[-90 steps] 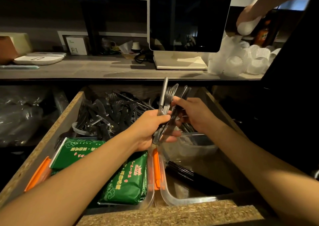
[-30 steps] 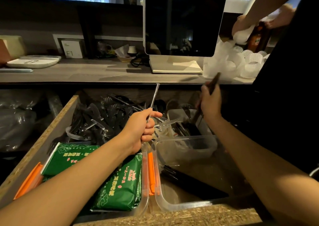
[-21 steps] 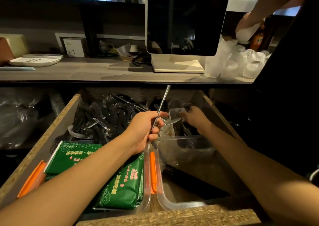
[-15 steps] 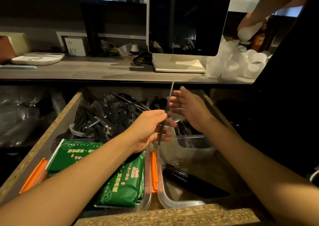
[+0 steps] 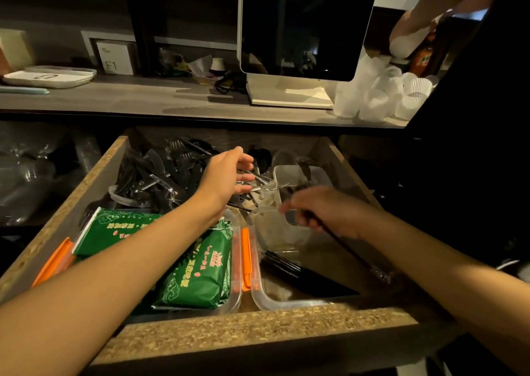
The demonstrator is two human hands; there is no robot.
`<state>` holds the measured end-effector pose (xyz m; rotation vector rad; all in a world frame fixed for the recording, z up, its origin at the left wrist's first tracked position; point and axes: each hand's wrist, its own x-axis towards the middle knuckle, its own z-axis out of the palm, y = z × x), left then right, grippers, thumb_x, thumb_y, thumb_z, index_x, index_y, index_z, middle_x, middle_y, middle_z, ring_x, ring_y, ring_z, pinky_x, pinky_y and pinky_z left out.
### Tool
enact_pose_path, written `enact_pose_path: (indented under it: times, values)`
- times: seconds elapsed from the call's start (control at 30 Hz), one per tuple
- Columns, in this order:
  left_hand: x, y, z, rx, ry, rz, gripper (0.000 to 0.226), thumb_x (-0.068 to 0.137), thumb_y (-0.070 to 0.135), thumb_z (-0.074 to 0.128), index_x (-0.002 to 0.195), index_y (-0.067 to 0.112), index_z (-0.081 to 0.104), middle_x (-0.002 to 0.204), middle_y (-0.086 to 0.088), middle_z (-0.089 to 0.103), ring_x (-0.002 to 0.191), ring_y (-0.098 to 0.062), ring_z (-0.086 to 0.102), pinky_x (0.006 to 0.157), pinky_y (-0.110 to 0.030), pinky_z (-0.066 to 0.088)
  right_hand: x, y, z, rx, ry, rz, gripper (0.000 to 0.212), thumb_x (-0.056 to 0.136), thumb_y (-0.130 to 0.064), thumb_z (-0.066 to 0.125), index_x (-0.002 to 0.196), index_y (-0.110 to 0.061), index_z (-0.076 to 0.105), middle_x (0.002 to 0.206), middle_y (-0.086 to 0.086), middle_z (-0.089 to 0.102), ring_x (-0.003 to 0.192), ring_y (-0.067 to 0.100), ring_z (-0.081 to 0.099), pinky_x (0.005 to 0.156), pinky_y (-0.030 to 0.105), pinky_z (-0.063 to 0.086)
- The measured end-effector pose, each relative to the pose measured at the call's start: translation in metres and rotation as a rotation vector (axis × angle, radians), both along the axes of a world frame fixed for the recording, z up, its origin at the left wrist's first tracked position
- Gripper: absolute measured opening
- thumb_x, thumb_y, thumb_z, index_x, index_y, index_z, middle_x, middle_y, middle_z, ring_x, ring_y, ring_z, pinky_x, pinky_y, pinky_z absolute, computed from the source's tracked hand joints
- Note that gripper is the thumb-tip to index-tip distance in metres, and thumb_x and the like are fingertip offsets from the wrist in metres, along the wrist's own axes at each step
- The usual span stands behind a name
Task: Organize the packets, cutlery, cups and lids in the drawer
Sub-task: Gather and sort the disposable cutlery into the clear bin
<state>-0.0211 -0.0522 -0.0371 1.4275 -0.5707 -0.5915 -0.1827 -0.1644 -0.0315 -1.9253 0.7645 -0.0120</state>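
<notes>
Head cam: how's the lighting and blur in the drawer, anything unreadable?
Head view: dim overall; the drawer back is murky, so the black cutlery pile merges into one mass. The right hand is motion-blurred, as is the dark utensil it holds. Wide-angle bowing bends the counter edge. The green packets read clearly.
</notes>
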Motion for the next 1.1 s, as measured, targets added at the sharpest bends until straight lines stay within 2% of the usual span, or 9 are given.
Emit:
enact_pose_path:
  times: [0.2,0.3,0.47,0.57,0.7,0.8,0.9,1.0,1.1]
  values:
    - [-0.003,0.003,-0.005,0.154,-0.152,-0.098,0.036,0.107,0.036,0.036,0.092,0.018,0.063,0.108,-0.010,0.060,0.094,-0.023,0.060,0.090,-0.043,0.054,-0.008,-0.003,-0.034,0.163,0.249,0.142,0.019,0.102,-0.018,0.049,0.104,-0.012,0.067,0.094,0.008,0.069,0.081,0.014,0.067,0.077,0.027,0.055]
    - [-0.004,0.007,-0.004,0.239,-0.356,-0.110,0.037,0.107,0.041,0.032,0.101,0.022,0.063,0.114,-0.004,0.061,0.106,-0.021,0.060,0.100,-0.047,0.048,0.002,-0.006,-0.032,0.019,0.214,0.123,0.013,0.099,-0.023,0.055,0.100,-0.018,0.066,0.108,0.008,0.069,0.096,0.016,0.066,0.087,0.030,0.053]
    - [-0.002,0.009,-0.003,0.343,-0.621,-0.106,0.052,0.108,0.043,0.025,0.122,0.009,0.062,0.115,-0.001,0.059,0.106,-0.015,0.050,0.081,-0.030,0.032,0.021,-0.027,-0.005,-0.003,-0.273,-0.221,0.014,0.096,-0.016,0.059,0.091,-0.007,0.069,0.076,0.008,0.068,0.065,0.016,0.065,0.059,0.026,0.055]
    - [0.005,0.007,-0.008,0.424,-0.699,-0.153,0.055,0.108,0.046,0.022,0.130,0.012,0.059,0.124,-0.004,0.059,0.119,-0.019,0.052,0.088,-0.027,0.029,0.040,-0.066,0.000,-0.101,-0.343,-0.348,0.015,0.095,-0.015,0.059,0.087,-0.008,0.069,0.072,0.007,0.065,0.062,0.017,0.062,0.053,0.024,0.053]
    - [0.013,0.007,-0.018,0.542,-0.784,-0.281,0.054,0.108,0.044,0.023,0.151,0.017,0.042,0.155,-0.004,0.044,0.145,-0.017,0.037,0.111,-0.025,0.026,0.067,-0.115,-0.021,-0.147,-0.042,-0.300,0.021,0.100,-0.031,0.050,0.099,-0.014,0.064,0.090,0.006,0.057,0.071,0.014,0.054,0.067,0.029,0.049]
    - [0.016,0.006,-0.024,0.572,-0.865,-0.331,0.051,0.110,0.038,0.024,0.152,0.015,0.040,0.156,-0.005,0.043,0.145,-0.016,0.037,0.114,-0.024,0.024,0.076,-0.126,-0.045,-0.153,0.152,-0.215,0.034,0.100,-0.042,0.046,0.122,-0.017,0.057,0.119,0.008,0.057,0.105,0.022,0.056,0.086,0.036,0.049]
    - [0.018,0.006,-0.030,0.570,-0.901,-0.322,0.050,0.110,0.038,0.023,0.149,0.016,0.045,0.151,-0.006,0.049,0.140,-0.017,0.042,0.113,-0.026,0.027,0.078,-0.129,-0.060,-0.183,0.210,-0.198,0.037,0.103,-0.033,0.043,0.133,-0.012,0.052,0.132,0.011,0.053,0.121,0.028,0.051,0.104,0.041,0.041]
    - [0.019,0.006,-0.035,0.535,-0.845,-0.295,0.060,0.104,0.053,0.019,0.135,0.020,0.058,0.135,-0.001,0.061,0.127,-0.015,0.053,0.109,-0.031,0.036,0.075,-0.132,-0.065,-0.191,0.195,-0.266,0.030,0.101,-0.029,0.050,0.121,-0.010,0.060,0.120,0.012,0.059,0.114,0.029,0.055,0.101,0.042,0.044]
    - [0.022,0.007,-0.036,0.502,-0.808,-0.289,0.075,0.092,0.067,0.013,0.129,0.024,0.062,0.127,0.004,0.064,0.119,-0.011,0.056,0.107,-0.035,0.041,0.071,-0.136,-0.064,-0.224,0.077,-0.250,0.010,0.095,-0.011,0.058,0.097,-0.017,0.066,0.096,0.004,0.063,0.097,0.019,0.061,0.089,0.035,0.050]
